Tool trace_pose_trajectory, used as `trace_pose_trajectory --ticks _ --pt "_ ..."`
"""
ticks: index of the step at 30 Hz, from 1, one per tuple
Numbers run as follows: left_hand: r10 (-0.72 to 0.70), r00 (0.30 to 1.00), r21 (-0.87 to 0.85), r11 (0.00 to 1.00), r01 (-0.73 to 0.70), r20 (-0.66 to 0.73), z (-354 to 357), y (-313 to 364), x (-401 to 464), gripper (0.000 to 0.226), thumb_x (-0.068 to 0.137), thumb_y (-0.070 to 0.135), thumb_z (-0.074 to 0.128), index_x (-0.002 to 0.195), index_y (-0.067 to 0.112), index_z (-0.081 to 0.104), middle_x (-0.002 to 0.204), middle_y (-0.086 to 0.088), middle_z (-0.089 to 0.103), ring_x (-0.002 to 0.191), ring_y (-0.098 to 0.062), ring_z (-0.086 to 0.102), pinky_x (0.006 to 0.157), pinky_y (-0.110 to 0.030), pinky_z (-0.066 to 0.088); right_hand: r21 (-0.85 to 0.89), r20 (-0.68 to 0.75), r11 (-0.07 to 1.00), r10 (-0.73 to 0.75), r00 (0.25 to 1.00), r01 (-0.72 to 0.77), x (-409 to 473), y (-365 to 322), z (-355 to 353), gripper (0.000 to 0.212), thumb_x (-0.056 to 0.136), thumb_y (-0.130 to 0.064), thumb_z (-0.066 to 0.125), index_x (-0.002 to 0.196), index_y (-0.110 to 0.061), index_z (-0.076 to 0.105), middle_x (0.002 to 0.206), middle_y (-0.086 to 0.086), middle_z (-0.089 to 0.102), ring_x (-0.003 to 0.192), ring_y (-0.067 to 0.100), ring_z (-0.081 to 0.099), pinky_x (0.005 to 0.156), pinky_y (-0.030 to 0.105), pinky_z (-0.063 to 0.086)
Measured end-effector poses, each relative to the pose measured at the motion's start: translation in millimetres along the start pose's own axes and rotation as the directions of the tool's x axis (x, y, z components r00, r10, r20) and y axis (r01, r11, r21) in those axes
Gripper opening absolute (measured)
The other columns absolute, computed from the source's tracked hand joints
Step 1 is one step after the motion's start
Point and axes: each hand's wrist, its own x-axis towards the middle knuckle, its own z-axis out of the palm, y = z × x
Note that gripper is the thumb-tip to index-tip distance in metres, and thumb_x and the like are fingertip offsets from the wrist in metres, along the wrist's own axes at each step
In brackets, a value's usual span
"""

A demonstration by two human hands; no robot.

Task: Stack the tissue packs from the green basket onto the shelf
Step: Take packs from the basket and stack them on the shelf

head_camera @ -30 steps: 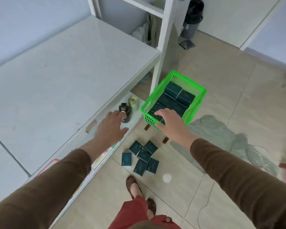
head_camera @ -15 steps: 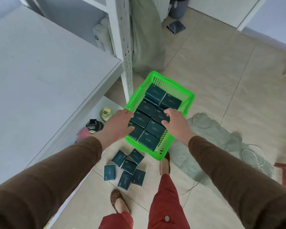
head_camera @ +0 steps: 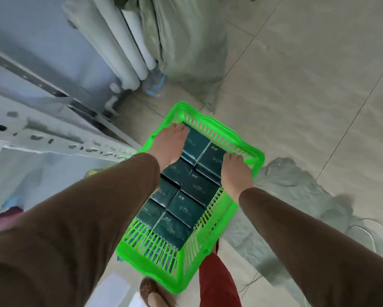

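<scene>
The bright green slotted plastic basket (head_camera: 210,247) is up off the tiled floor (head_camera: 307,85), likely for carrying, dark teal wrapped tissue packs (head_camera: 186,209) in two rows inside. The right hand (head_camera: 236,171) curls its grip over the right rim; the left hand (head_camera: 169,142) lies on the far packs by the left rim, its grip unclear; the white perforated metal shelf (head_camera: 53,138) is beside it

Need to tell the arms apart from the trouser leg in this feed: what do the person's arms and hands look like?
Both arms wear long brown sleeves down to the wrists. The left hand and right hand are bare: no gloves, rings or watch visible. The trouser leg is red.
</scene>
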Motion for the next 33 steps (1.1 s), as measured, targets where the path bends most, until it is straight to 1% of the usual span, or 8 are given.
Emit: trace_pose_trajectory --ticks 6,9,11,15,20,25,27,33 --pt "0.044 0.999 0.187 0.981 -0.045 0.005 32 -2 44 0.066 0.079 -0.002 0.059 0.14 0.008 0.038 0.135 -0.011 0.049 0.12 -0.03 0.047 0.087 -0.041 0.05 -0.11 -0.147 0.992 -0.074 0.986 0.058 22 3 38 0.046 0.081 0.003 0.028 0.12 0.003 0.052 0.104 0.018 0.059 0.092 0.033 0.056 0.075 0.04 0.049" --pt "0.022 1.0 0.215 0.976 -0.017 -0.022 38 -2 39 0.074 0.071 0.003 0.068 0.139 0.009 0.04 0.118 -0.01 0.056 0.11 -0.03 0.05 0.076 -0.036 0.045 -0.124 -0.139 0.991 -0.061 0.988 0.044 28 6 45 0.039 0.082 -0.004 0.057 0.121 0.0 0.053 0.102 0.015 0.059 0.091 0.031 0.056 0.073 0.04 0.048" --pt "0.023 1.0 0.277 0.961 -0.021 -0.003 39 -1 30 0.052 0.074 0.009 0.068 0.124 0.009 0.052 0.107 -0.008 0.058 0.106 -0.028 0.051 0.074 -0.034 0.041 -0.142 -0.042 0.99 -0.021 0.999 0.015 28 4 42 0.045 0.072 -0.02 0.08 0.109 -0.007 0.057 0.1 0.011 0.058 0.093 0.029 0.055 0.073 0.038 0.046" --pt "-0.021 0.997 0.322 0.947 -0.004 0.075 37 1 -2 0.032 0.073 0.026 0.077 0.1 0.015 0.063 0.107 -0.004 0.052 0.105 -0.025 0.047 0.077 -0.033 0.041 -0.028 0.043 1.0 0.004 0.999 -0.003 17 -4 34 0.057 0.071 -0.033 0.084 0.113 -0.011 0.053 0.117 0.011 0.052 0.108 0.032 0.05 0.084 0.04 0.045" --pt "-0.247 0.967 0.009 0.969 0.247 0.065 23 -4 -80 0.047 0.082 0.041 0.069 0.115 0.013 0.052 0.113 -0.007 0.056 0.108 -0.029 0.055 0.073 -0.036 0.042 0.319 0.059 0.946 -0.071 0.996 0.049 -17 -20 7 0.049 0.078 -0.031 0.077 0.108 -0.02 0.04 0.1 0.006 0.057 0.079 0.028 0.063 0.068 0.041 0.055" --pt "-0.435 0.9 -0.284 0.867 0.41 -0.028 -2 -29 -212 0.047 0.075 0.034 0.071 0.11 0.013 0.047 0.101 -0.012 0.06 0.1 -0.037 0.059 0.074 -0.042 0.05 0.457 -0.048 0.871 -0.18 0.982 0.182 -90 -59 -33 0.065 0.075 -0.016 0.08 0.126 -0.02 0.039 0.097 0.004 0.056 0.084 0.022 0.06 0.07 0.033 0.049" --pt "-0.497 0.864 -0.397 0.81 0.432 -0.074 -14 -38 -281 0.044 0.072 0.029 0.07 0.105 0.013 0.045 0.094 -0.013 0.061 0.092 -0.038 0.061 0.068 -0.039 0.048 0.582 -0.081 0.79 -0.179 0.981 0.192 -129 -89 -50 0.069 0.075 -0.007 0.079 0.13 -0.014 0.037 0.084 -0.002 0.056 0.077 0.013 0.057 0.063 0.02 0.038" --pt "-0.666 0.709 -0.557 0.688 0.465 -0.231 -40 -58 -521 0.035 0.074 0.026 0.076 0.101 0.013 0.06 0.099 -0.01 0.061 0.093 -0.032 0.059 0.069 -0.034 0.045 0.811 -0.157 0.512 -0.276 0.948 0.284 -281 -217 -85 0.037 0.077 -0.007 0.079 0.108 -0.008 0.057 0.096 0.002 0.058 0.085 0.015 0.055 0.06 0.011 0.037"
